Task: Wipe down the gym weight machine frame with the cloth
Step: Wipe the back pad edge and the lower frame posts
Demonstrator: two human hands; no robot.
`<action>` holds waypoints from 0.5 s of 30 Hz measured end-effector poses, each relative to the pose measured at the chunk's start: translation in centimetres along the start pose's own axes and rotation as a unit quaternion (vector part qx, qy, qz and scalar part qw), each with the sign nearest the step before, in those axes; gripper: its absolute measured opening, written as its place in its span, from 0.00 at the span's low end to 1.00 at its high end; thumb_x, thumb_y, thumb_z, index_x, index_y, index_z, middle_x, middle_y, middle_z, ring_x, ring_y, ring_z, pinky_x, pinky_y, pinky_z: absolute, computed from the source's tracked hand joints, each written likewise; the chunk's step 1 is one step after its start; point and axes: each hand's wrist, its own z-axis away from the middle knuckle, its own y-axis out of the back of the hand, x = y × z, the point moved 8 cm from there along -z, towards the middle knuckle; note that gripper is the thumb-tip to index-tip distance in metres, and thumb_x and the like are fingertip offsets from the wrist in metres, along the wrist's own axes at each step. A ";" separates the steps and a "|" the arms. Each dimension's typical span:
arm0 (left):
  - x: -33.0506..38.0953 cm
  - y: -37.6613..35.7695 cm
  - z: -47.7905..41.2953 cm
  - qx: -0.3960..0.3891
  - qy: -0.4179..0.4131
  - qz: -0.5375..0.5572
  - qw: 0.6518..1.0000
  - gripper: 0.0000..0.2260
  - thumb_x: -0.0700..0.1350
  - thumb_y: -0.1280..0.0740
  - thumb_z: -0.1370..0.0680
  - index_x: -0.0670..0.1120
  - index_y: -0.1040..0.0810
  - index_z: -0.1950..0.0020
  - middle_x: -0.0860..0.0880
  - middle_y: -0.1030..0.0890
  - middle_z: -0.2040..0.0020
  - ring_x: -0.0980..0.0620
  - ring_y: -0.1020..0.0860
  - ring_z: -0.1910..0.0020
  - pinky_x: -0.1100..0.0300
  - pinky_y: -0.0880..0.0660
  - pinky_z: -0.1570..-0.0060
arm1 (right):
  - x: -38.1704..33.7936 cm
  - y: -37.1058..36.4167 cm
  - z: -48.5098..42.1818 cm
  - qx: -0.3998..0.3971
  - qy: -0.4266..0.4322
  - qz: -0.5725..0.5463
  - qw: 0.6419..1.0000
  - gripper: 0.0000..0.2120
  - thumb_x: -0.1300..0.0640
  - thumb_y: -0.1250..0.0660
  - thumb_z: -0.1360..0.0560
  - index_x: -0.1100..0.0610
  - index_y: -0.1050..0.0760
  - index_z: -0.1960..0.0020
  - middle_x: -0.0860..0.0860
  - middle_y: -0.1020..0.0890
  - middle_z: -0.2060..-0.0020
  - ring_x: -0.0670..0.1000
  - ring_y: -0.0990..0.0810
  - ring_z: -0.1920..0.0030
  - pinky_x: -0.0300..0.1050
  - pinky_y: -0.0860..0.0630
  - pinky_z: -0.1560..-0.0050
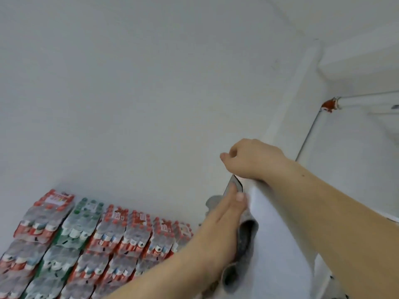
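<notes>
Grey cloth (245,236), judged limp and light, pressed on white frame (278,234) by flat fingers of left hand (226,212), best bunched mid-fold; right hand (252,160) curled over frame edge above

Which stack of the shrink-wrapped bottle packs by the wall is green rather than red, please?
The second stack from the left: its bottles have green caps and labels, while every other stack's are red.

Grey cloth (246,238) against white frame (278,234).
</notes>
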 end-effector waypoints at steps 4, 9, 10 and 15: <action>2.3 -0.8 -0.6 -0.015 0.038 0.028 0.999 0.26 0.62 0.38 0.19 0.64 0.38 0.22 0.66 0.34 0.25 0.66 0.35 0.27 0.61 0.40 0.26 | 3.7 0.1 -3.1 -0.015 -0.027 -0.182 0.983 0.23 0.41 0.42 0.21 0.61 0.25 0.59 0.52 0.21 0.61 0.58 0.19 0.58 0.54 0.18 0.48; -2.2 -0.7 -5.4 0.033 0.150 0.014 0.988 0.27 0.66 0.34 0.29 0.42 0.15 0.49 0.41 0.20 0.34 0.47 0.22 0.40 0.55 0.31 0.36 | 8.2 -2.6 -5.8 -0.058 0.001 -0.246 0.968 0.28 0.39 0.39 0.22 0.65 0.20 0.45 0.53 0.15 0.54 0.56 0.16 0.53 0.53 0.19 0.45; -1.2 -1.0 -6.6 0.008 0.137 -0.048 0.989 0.24 0.60 0.34 0.25 0.40 0.17 0.45 0.39 0.24 0.30 0.46 0.24 0.37 0.55 0.33 0.33 | 9.0 -3.3 -6.5 -0.060 0.007 -0.258 0.964 0.26 0.40 0.39 0.21 0.64 0.19 0.47 0.52 0.15 0.55 0.55 0.16 0.54 0.50 0.19 0.47; 4.7 -3.3 -13.0 -0.111 0.026 -0.238 0.965 0.13 0.64 0.38 0.23 0.66 0.17 0.46 0.57 0.21 0.33 0.59 0.25 0.34 0.61 0.34 0.31 | 12.2 -5.3 -10.4 -0.020 0.032 -0.369 0.929 0.19 0.47 0.40 0.18 0.57 0.28 0.62 0.53 0.26 0.66 0.55 0.28 0.65 0.47 0.29 0.62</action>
